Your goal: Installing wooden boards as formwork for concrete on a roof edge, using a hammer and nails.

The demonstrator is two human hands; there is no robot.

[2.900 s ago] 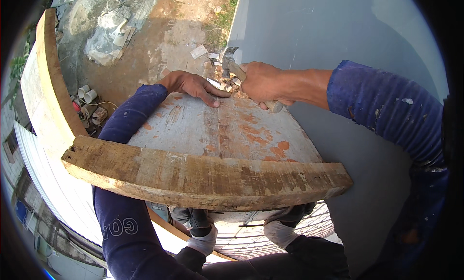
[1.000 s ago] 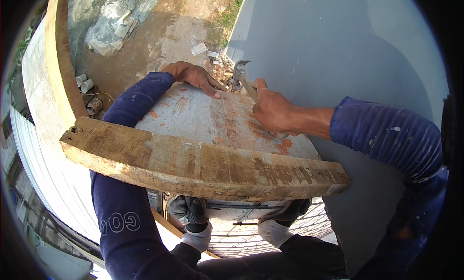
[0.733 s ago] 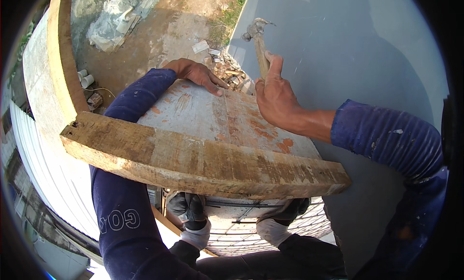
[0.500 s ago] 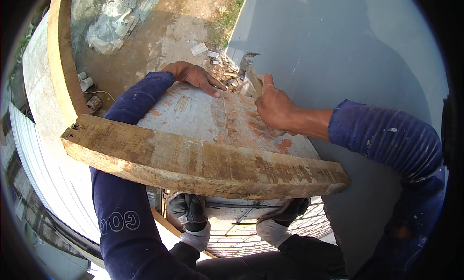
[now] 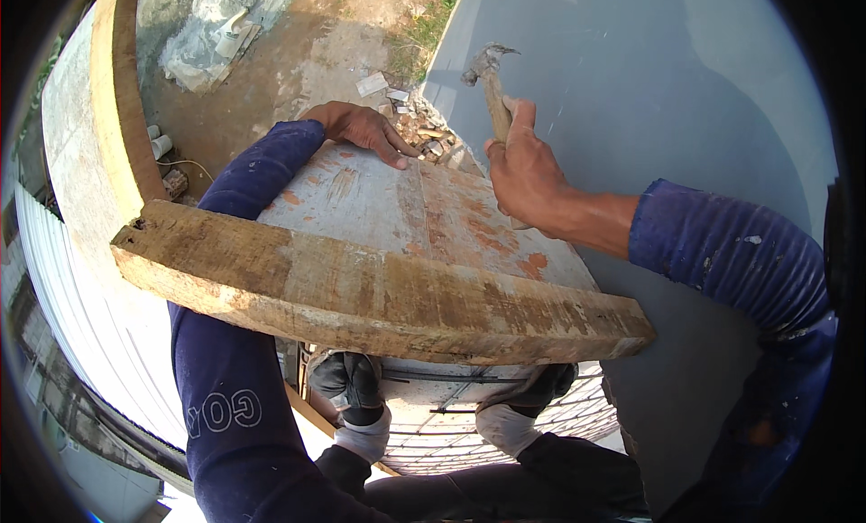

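My right hand [image 5: 532,175] is closed round the wooden handle of a claw hammer [image 5: 495,94]. The hammer is raised above the right side of a worn wooden board [image 5: 361,198], its metal head up and apart from the board. My left hand [image 5: 365,133] grips the far edge of this board, thumb on top and the other fingers partly hidden past the edge. Grey residue and reddish patches mark the board. A thick timber beam [image 5: 388,293] crosses in front of it, and my left arm passes behind the beam.
A grey wall [image 5: 622,99] rises close on the right. Another timber [image 5: 122,99] runs along the left. Far below are dirt ground [image 5: 298,63] and broken rubble [image 5: 428,135]. Under the beam, my gloved-looking feet [image 5: 352,388] stand near a rebar grid [image 5: 433,442].
My right hand has lifted the hammer up and to the right, away from the board's far edge. The left hand stays almost in place at that edge.
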